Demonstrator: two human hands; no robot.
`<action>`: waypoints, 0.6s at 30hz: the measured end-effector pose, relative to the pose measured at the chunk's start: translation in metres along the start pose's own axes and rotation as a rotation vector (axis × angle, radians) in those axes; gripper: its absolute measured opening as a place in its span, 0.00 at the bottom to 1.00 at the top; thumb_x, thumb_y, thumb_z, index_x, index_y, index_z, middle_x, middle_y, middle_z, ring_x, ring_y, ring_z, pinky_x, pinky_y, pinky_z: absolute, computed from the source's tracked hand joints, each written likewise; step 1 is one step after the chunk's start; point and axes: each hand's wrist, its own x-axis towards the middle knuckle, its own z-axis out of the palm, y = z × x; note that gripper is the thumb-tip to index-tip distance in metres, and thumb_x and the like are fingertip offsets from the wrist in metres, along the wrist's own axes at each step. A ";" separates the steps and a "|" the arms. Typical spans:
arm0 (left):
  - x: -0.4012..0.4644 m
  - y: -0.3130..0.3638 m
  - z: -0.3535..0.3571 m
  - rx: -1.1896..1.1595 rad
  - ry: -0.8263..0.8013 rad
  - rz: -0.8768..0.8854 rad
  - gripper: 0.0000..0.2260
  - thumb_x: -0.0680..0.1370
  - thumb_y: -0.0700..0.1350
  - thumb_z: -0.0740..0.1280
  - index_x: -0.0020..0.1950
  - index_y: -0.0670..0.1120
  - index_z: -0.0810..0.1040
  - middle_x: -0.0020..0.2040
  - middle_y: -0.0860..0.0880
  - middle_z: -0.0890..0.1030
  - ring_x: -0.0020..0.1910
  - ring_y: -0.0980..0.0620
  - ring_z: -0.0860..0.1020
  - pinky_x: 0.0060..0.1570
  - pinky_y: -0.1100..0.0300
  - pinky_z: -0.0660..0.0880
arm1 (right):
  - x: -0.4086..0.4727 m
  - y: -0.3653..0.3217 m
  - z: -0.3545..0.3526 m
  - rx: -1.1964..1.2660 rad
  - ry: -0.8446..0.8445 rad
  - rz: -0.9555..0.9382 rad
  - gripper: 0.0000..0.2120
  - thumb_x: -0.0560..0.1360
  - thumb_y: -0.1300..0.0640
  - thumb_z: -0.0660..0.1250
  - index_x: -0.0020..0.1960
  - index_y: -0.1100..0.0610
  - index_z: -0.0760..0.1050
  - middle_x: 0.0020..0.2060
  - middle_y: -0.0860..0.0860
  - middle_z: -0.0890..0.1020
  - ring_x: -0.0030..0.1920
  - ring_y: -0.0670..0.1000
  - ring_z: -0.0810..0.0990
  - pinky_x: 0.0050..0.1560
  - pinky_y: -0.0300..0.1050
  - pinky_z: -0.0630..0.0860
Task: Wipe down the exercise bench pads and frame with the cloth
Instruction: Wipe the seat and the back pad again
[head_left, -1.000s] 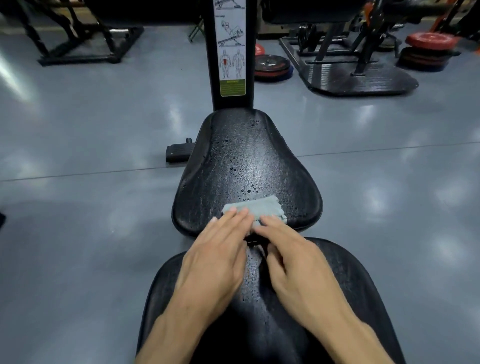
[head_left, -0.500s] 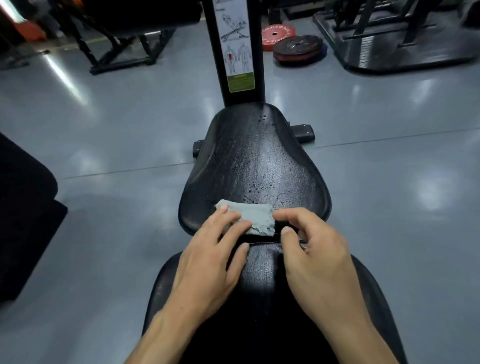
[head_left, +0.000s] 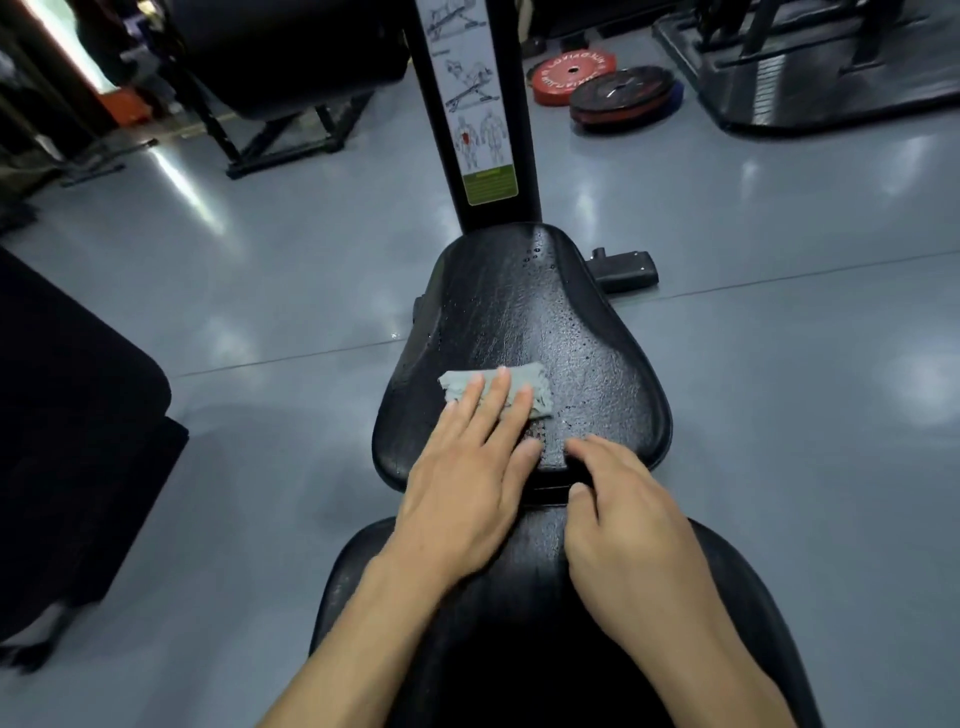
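Note:
A black seat pad (head_left: 561, 332) of the exercise bench lies ahead, wet with droplets. A small grey cloth (head_left: 537, 392) sits on its near left part. My left hand (head_left: 467, 467) lies flat with straight fingers pressing on the cloth. My right hand (head_left: 618, 499) rests at the pad's near edge with fingers loosely curled over the gap, holding nothing. A second black pad (head_left: 519, 623) runs under my forearms. The bench's black upright post (head_left: 475, 104) with an exercise sticker rises behind the seat pad.
Grey glossy floor (head_left: 260, 291) surrounds the bench. A black foot of the frame (head_left: 626, 270) sticks out to the right. Red and black weight plates (head_left: 602, 88) lie behind. Another black bench (head_left: 291, 57) stands at the back left, and a dark padded machine (head_left: 67, 441) on the left.
My left hand has slid the cloth forward and left on the seat pad. My right hand has let go of the cloth and dropped back to the pad's near edge.

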 end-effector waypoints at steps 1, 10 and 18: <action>0.014 -0.001 -0.004 0.000 -0.028 -0.021 0.33 0.82 0.64 0.40 0.83 0.51 0.56 0.84 0.52 0.50 0.83 0.52 0.45 0.81 0.50 0.48 | 0.000 0.000 0.000 -0.007 0.004 0.002 0.22 0.82 0.59 0.58 0.75 0.52 0.70 0.76 0.45 0.68 0.76 0.45 0.65 0.75 0.43 0.62; -0.044 -0.014 0.001 0.046 -0.044 0.117 0.28 0.86 0.62 0.42 0.84 0.51 0.55 0.84 0.52 0.52 0.83 0.53 0.46 0.80 0.51 0.50 | 0.002 -0.006 -0.001 -0.034 0.064 0.016 0.21 0.81 0.58 0.60 0.74 0.50 0.71 0.70 0.44 0.74 0.67 0.49 0.75 0.65 0.48 0.70; 0.018 -0.027 -0.008 -0.011 -0.063 0.015 0.36 0.81 0.68 0.38 0.84 0.49 0.52 0.84 0.50 0.47 0.83 0.50 0.41 0.81 0.48 0.48 | -0.001 -0.012 -0.005 -0.067 0.040 0.026 0.22 0.81 0.56 0.59 0.75 0.49 0.70 0.72 0.44 0.73 0.68 0.50 0.74 0.66 0.48 0.69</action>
